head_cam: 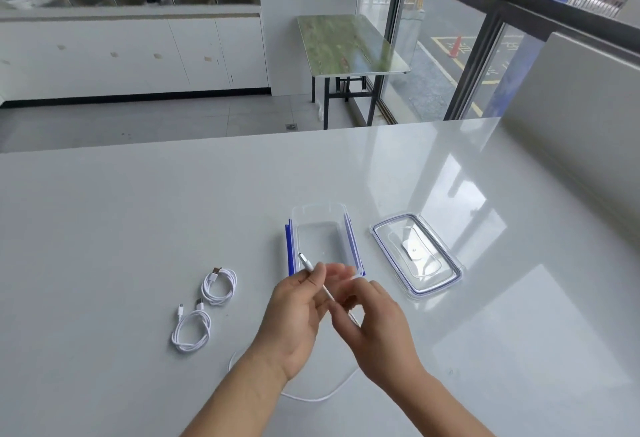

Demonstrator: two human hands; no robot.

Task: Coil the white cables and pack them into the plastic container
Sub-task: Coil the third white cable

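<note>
Container [323,239] sits between coiled cables [204,308] left and lid [417,256] right.

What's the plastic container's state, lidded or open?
Open: the plastic container has no lid on; its lid lies flat on the countertop beside it.

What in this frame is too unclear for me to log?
Head view only.
- Right hand: fingers motion-blurred, grip on the held cable unclear.
- Held cable's run: hidden behind left hand and forearms; far end unseen.
- Two coiled cables: connector types too small.
</note>
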